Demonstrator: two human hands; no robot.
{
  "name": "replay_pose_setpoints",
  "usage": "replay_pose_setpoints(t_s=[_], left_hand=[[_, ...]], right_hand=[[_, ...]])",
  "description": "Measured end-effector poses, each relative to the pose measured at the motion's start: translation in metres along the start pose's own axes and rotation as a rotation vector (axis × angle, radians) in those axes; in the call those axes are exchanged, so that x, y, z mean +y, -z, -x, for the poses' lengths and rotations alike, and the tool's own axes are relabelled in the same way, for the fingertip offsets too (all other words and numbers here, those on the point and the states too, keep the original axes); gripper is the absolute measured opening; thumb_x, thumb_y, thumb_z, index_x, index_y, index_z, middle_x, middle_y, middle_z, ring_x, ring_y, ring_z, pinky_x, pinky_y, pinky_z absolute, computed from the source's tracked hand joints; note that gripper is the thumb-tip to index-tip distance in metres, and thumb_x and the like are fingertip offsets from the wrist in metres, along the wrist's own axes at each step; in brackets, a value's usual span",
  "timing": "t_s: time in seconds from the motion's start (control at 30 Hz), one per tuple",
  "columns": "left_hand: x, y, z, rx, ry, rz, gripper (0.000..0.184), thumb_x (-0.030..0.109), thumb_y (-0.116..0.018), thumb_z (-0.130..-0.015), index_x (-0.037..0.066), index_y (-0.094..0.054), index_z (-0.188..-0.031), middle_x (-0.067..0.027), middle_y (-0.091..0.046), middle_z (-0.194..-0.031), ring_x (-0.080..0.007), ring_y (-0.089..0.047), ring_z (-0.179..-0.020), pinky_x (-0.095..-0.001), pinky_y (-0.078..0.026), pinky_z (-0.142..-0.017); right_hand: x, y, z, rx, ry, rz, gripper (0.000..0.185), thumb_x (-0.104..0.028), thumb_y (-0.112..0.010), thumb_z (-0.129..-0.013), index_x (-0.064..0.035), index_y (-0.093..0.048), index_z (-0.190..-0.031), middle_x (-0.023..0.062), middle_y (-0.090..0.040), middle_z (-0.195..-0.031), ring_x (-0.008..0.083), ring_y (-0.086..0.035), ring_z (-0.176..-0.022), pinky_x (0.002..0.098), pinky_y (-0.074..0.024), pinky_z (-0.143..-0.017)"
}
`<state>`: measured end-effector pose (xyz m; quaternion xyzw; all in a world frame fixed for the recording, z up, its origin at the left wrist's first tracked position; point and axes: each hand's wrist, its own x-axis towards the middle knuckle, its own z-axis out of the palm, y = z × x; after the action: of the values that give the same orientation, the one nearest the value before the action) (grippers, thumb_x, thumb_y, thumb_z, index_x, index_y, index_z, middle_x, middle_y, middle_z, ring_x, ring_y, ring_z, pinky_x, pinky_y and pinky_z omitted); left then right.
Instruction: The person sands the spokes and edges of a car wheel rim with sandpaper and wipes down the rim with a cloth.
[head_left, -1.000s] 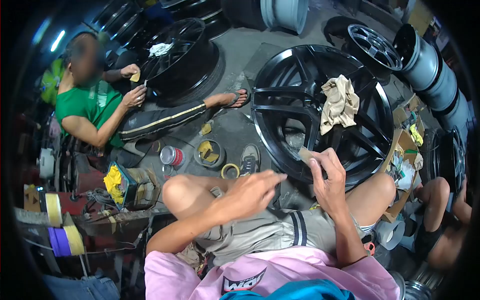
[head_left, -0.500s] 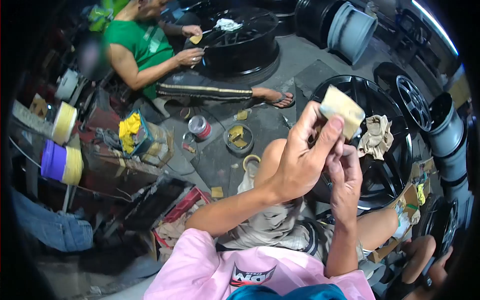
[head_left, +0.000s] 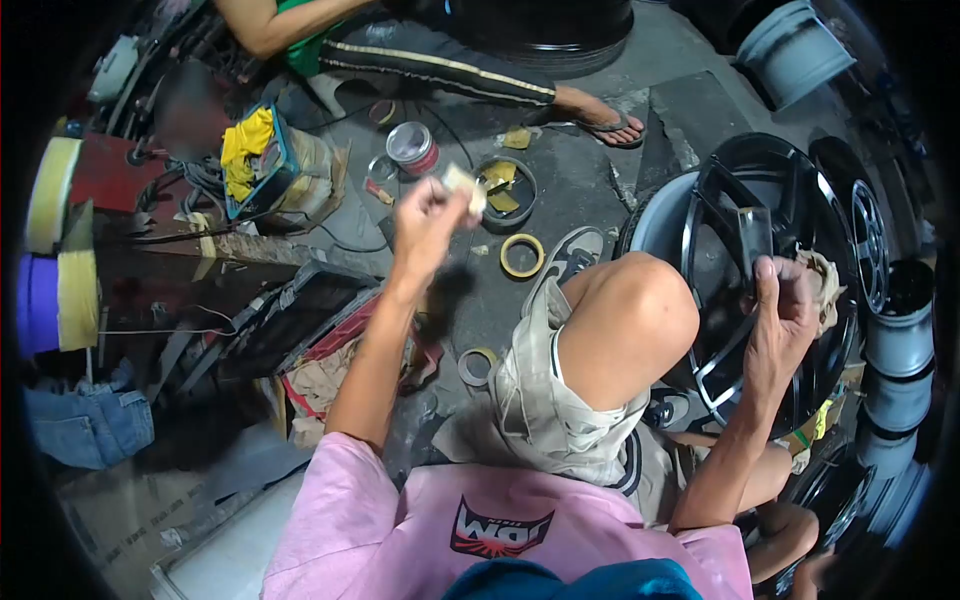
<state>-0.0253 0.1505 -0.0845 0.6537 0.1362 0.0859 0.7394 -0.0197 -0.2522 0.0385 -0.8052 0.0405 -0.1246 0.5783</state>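
1. Head view, upper middle of frame: a small pale-tan flat piece is pinched in the left hand. Hand and piece are blurred; exact grip can't be told.
2. Just right of it, a round dark-grey bowl is seen with yellow-brown flat scraps inside. Contact between piece and bowl can't be confirmed.
3. Right of frame: a thin greyish rectangular strip is gripped upright between thumb and fingers of the right hand.
4. Behind that hand, a large black spoked wheel rim is laid on the floor side; contact with it can't be told. A crumpled beige cloth is partly hidden by the hand.
5. Upper middle-left: an open round tin with a red label is placed near the bowl. Below the bowl, a yellow tape ring is laid flat; a grey-and-yellow tape roll is set lower.
6. Upper left: a bright yellow cloth is held in a blue-edged bin.
7. Top: a co-worker's striped dark trouser leg is stretched out, with the sandalled foot beyond.
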Motion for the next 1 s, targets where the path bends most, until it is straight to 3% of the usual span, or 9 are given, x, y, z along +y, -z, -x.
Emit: replay_pose_setpoints(t_s=[0.17,0.23,0.27,0.37,0.43,0.5,0.63,0.77,1.0], left_hand=[[-0.196,0.064,0.039,-0.028,0.551,-0.302,0.021,0.006,-0.082,-0.098,0.001,-0.063,-0.1,-0.0112,-0.078,-0.087,-0.0177,-0.075,-0.075,-0.0332,-0.06,-0.071],[-0.233,0.07,0.053,-0.211,0.501,-0.776,0.025,0.011,-0.086,-0.097,0.0,-0.069,-0.111,-0.0102,-0.08,-0.094,-0.018,-0.076,-0.085,-0.0336,-0.061,-0.076],[-0.24,0.068,0.052,-0.226,0.501,-0.772,0.025,0.011,-0.086,-0.097,0.0,-0.069,-0.111,-0.0102,-0.08,-0.094,-0.018,-0.076,-0.085,-0.0336,-0.061,-0.076],[-0.179,0.027,0.029,-0.275,0.402,-0.893,0.034,0.02,-0.085,-0.1,0.0,-0.073,-0.125,-0.0094,-0.081,-0.104,-0.0177,-0.076,-0.095,-0.0325,-0.061,-0.085],[-0.114,-0.012,-0.005,-0.269,0.185,-0.587,0.039,0.029,-0.076,-0.109,0.001,-0.073,-0.135,-0.0097,-0.08,-0.114,-0.0153,-0.074,-0.1,-0.0321,-0.061,-0.09],[-0.065,-0.052,-0.033,-0.389,0.289,-0.209,0.044,0.038,-0.063,-0.117,0.0,-0.072,-0.139,-0.0104,-0.078,-0.121,-0.0146,-0.074,-0.104,-0.0315,-0.061,-0.094],[-0.012,-0.116,-0.067,-0.723,0.382,-0.105,0.052,0.044,-0.058,-0.118,-0.003,-0.073,-0.134,-0.0086,-0.075,-0.116,-0.0132,-0.072,-0.099,-0.0285,-0.06,-0.087],[-0.005,-0.144,-0.073,-0.896,0.41,-0.12,0.04,0.033,-0.073,-0.111,-0.002,-0.074,-0.132,-0.0041,-0.076,-0.105,-0.0105,-0.071,-0.092,-0.0263,-0.059,-0.08],[0.011,-0.165,-0.076,-0.759,0.306,-0.123,0.023,0.013,-0.084,-0.102,0.002,-0.07,-0.117,-0.0024,-0.072,-0.102,-0.0095,-0.068,-0.092,-0.0302,-0.061,-0.075]], right_hand=[[0.049,-0.017,-0.002,-0.046,-0.152,0.012,0.019,-0.018,-0.072,-0.113,-0.0001,-0.076,-0.12,-0.0008,-0.07,-0.098,0.0042,-0.061,-0.08,0.022,-0.0523,-0.068],[0.051,-0.029,-0.007,-0.082,-0.119,0.027,0.017,-0.013,-0.071,-0.113,0.0001,-0.075,-0.122,-0.0014,-0.069,-0.099,0.0044,-0.061,-0.081,0.0216,-0.0514,-0.07],[0.052,-0.034,-0.011,-0.087,-0.085,0.071,0.015,-0.008,-0.07,-0.112,0.0004,-0.075,-0.123,-0.0017,-0.066,-0.099,0.0043,-0.061,-0.082,0.0208,-0.0502,-0.072],[0.048,-0.043,-0.024,-0.178,-0.013,0.135,0.013,-0.002,-0.073,-0.106,0.0012,-0.077,-0.118,-0.001,-0.065,-0.1,0.0055,-0.059,-0.088,0.0218,-0.047,-0.076],[0.046,-0.053,-0.031,-0.233,0.055,0.198,0.014,-0.002,-0.077,-0.101,-0.0001,-0.079,-0.115,0.0027,-0.066,-0.099,0.0085,-0.058,-0.086,0.0254,-0.0455,-0.074],[0.039,-0.066,-0.036,-0.284,0.139,0.26,0.014,-0.002,-0.078,-0.099,-0.0009,-0.081,-0.113,0.0048,-0.066,-0.099,0.0107,-0.059,-0.084,0.026,-0.0475,-0.074],[0.037,-0.087,-0.041,-0.388,0.187,0.286,0.019,0.001,-0.077,-0.095,-0.0027,-0.084,-0.113,0.0083,-0.067,-0.099,0.0169,-0.067,-0.087,0.0306,-0.0539,-0.074],[0.047,-0.085,-0.047,-0.327,0.258,0.346,0.027,0.003,-0.076,-0.089,-0.0025,-0.082,-0.115,0.0127,-0.065,-0.102,0.0268,-0.07,-0.094,0.0388,-0.0574,-0.084],[0.056,-0.033,-0.036,-0.01,0.183,0.334,0.026,-0.002,-0.081,-0.095,-0.0025,-0.079,-0.121,0.0117,-0.066,-0.109,0.0229,-0.069,-0.092,0.034,-0.0582,-0.08]])
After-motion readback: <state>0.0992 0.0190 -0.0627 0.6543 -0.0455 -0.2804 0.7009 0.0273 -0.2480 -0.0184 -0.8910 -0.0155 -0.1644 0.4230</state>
